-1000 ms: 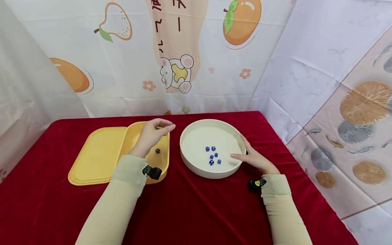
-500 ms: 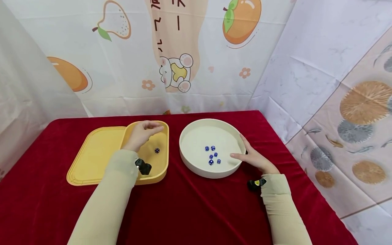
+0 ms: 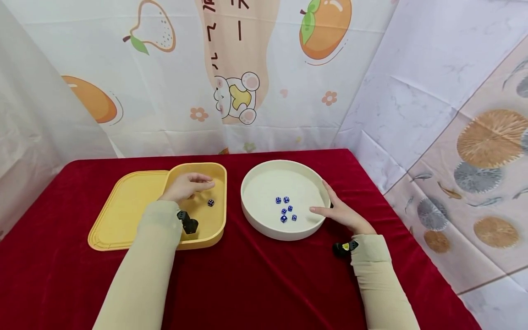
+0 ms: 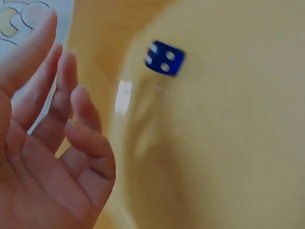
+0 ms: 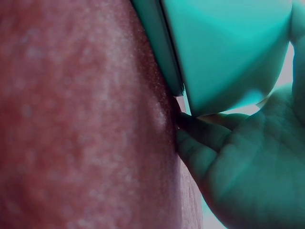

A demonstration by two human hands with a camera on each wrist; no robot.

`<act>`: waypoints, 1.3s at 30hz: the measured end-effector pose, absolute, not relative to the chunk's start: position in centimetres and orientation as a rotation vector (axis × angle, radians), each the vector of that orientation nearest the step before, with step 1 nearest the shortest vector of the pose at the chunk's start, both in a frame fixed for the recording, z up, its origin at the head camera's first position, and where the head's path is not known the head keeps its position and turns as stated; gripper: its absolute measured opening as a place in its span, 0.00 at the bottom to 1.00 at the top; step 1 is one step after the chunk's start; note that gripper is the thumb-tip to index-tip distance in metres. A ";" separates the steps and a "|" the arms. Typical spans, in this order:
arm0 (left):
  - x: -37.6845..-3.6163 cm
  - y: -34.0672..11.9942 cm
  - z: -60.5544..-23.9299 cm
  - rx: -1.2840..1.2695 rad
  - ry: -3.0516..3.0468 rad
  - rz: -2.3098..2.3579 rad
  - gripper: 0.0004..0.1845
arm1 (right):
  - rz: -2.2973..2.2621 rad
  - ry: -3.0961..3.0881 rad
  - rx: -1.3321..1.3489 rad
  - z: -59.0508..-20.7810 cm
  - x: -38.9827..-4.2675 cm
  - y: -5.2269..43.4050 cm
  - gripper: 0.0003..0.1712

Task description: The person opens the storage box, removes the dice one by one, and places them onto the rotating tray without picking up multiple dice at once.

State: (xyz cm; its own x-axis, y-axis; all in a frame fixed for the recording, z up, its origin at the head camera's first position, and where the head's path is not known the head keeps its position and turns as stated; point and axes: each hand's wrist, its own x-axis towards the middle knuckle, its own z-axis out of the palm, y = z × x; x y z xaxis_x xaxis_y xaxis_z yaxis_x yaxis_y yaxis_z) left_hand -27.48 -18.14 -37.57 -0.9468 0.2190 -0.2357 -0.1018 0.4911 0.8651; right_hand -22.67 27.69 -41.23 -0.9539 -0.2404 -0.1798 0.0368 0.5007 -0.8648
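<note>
My left hand (image 3: 187,185) hovers low over a yellow box (image 3: 206,240), fingers relaxed and holding nothing. In the left wrist view the same left hand (image 4: 52,143) shows an empty palm. One blue die (image 3: 211,202) lies on the box floor just right of the fingers, and the die (image 4: 164,58) is blurred up close. My right hand (image 3: 340,211) holds the right side of a white round bowl (image 3: 284,233), thumb over the rim and fingers along the outer wall. Several blue dice (image 3: 285,211) lie inside it. The right wrist view shows the right hand (image 5: 248,157) against the bowl wall (image 5: 224,47).
The yellow lid (image 3: 123,211) lies flat, touching the box's left side. Everything rests on a red cloth-covered table (image 3: 264,284). Printed curtains (image 3: 247,68) close off the back and both sides, close behind the table's far edge.
My left hand has moved left and down from above the box's far right corner to low over the box, and its fingers have loosened. The right hand, bowl and dice stayed put.
</note>
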 end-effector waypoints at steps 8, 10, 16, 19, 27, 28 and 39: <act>-27.8 -18.7 -38.6 0.206 2.350 1.318 0.29 | -1.439 2.471 -0.188 -41.4 -22.7 27.6 0.62; -27.8 -18.8 -38.8 0.222 2.331 1.299 0.28 | -1.442 2.467 -0.180 -41.5 -22.8 27.6 0.62; -27.9 -18.9 -39.1 0.218 2.297 1.240 0.28 | -1.434 2.459 -0.159 -41.5 -22.7 27.7 0.62; -27.8 -18.8 -39.1 0.220 2.300 1.206 0.29 | -1.438 2.455 -0.163 -41.3 -22.6 27.8 0.62; -27.5 -18.2 -38.7 0.267 2.337 1.143 0.26 | -1.427 2.462 -0.163 -40.9 -22.6 27.9 0.62; -27.5 -18.1 -38.7 0.271 2.340 1.138 0.25 | -1.426 2.466 -0.160 -40.8 -22.7 27.9 0.62; -27.6 -17.9 -39.3 0.225 2.398 1.084 0.21 | -1.424 2.457 -0.151 -40.9 -22.7 27.9 0.63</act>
